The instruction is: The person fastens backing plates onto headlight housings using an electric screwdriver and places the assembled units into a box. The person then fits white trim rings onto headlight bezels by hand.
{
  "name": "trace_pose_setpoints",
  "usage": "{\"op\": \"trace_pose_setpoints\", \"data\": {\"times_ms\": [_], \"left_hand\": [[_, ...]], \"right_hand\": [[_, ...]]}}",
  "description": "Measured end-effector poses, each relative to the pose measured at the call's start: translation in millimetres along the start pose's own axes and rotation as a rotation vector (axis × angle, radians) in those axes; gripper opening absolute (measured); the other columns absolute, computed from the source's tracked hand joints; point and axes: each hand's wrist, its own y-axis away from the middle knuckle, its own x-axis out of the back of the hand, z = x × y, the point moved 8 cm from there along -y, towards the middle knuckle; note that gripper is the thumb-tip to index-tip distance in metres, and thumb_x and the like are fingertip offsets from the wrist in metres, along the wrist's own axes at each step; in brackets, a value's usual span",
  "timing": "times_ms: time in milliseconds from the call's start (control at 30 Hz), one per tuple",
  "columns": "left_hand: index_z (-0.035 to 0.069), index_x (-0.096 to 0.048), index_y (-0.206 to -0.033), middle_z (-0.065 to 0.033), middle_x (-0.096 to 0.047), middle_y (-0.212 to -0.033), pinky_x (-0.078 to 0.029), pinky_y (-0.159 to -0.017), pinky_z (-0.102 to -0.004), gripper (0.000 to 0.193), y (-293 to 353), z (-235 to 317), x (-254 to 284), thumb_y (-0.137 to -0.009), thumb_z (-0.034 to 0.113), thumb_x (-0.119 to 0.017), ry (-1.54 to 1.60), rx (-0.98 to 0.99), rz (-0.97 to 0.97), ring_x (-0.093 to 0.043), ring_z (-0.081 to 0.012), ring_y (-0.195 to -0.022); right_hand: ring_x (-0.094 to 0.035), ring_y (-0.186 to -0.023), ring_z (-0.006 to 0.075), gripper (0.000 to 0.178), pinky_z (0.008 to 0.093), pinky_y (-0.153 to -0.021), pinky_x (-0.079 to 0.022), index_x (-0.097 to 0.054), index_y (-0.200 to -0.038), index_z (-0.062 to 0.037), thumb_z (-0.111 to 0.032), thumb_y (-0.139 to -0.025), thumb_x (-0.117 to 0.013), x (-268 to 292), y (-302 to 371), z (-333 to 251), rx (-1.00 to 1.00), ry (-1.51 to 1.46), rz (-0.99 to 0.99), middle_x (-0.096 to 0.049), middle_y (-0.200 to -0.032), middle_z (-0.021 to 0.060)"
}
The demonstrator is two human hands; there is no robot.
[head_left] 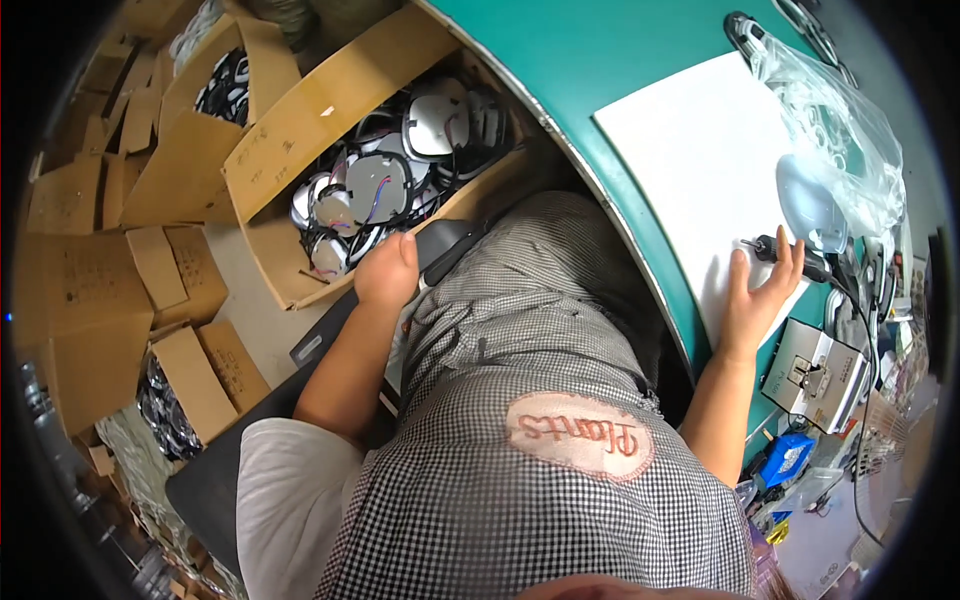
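Note:
My right hand [757,305] is over the white sheet on the table, its thumb and fingers spread. The fingers overlap a black electric screwdriver [815,268], whose bit points left; I cannot tell whether they touch it. Just beyond lies a rounded bluish-grey plate [810,205], partly against a clear plastic bag [850,130] with white pieces inside. My left hand [388,272] is closed at my lap, its fingers mostly hidden. A smooth black piece [442,240] sits right beside its thumb, and whether the hand grips it is unclear.
A cardboard box [345,100] on the left holds several silver, mirror-like plates [378,188] with wires. More cartons [85,310] stand farther left. The green table [540,50] curves along my right, bearing the white sheet [690,150], a grey-white control box [815,375] and cables.

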Motion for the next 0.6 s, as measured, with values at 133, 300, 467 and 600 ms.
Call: {"op": "trace_pose_setpoints", "data": {"times_ms": [133,300,467,600], "left_hand": [[0.005,-0.062,-0.082,-0.0179,-0.065,-0.079,-0.049,-0.064,-0.0514,0.04,-10,-1,-15,-0.098,0.032,-0.038,-0.081,-0.11,-0.025,-0.062,-0.0399,-0.072],[0.005,-0.061,-0.077,-0.0172,-0.063,-0.072,-0.048,-0.055,-0.0487,0.039,-12,-18,-37,-0.099,0.03,-0.041,-0.159,-0.166,-0.028,-0.061,-0.0376,-0.066],[0.01,-0.064,-0.082,-0.0099,-0.063,-0.07,-0.047,-0.05,-0.0409,0.034,-6,-37,-48,-0.099,0.033,-0.046,-0.311,-0.405,0.165,-0.062,-0.0299,-0.06],[0.009,-0.064,-0.082,-0.0102,-0.064,-0.071,-0.047,-0.051,-0.0406,0.032,-55,-36,-57,-0.098,0.032,-0.047,-0.269,-0.506,0.095,-0.062,-0.0295,-0.061]], "right_hand": [[-0.028,-0.138,0.0379,0.06,0.0462,-0.112,-0.026,-0.046,-0.137,-0.0068,-0.014,-0.082,-0.069,6,-6,-3,-0.016,0.013,-0.014,-0.024,-0.15,0.023],[-0.026,-0.138,0.0452,0.06,0.0486,-0.111,-0.029,-0.05,-0.13,-0.0042,-0.01,-0.074,-0.071,-1,-6,11,-0.132,0.036,-0.013,-0.023,-0.149,0.028],[-0.029,-0.135,0.0491,0.056,0.0508,-0.11,-0.03,-0.054,-0.124,-0.0039,-0.015,-0.072,-0.072,3,-9,14,-0.203,0.092,-0.045,-0.029,-0.145,0.0319],[-0.035,-0.132,0.048,0.047,0.0525,-0.109,-0.031,-0.062,-0.114,-0.0079,-0.016,-0.069,-0.073,-2,-15,9,-0.204,0.076,-0.098,-0.039,-0.139,0.0259]]}}
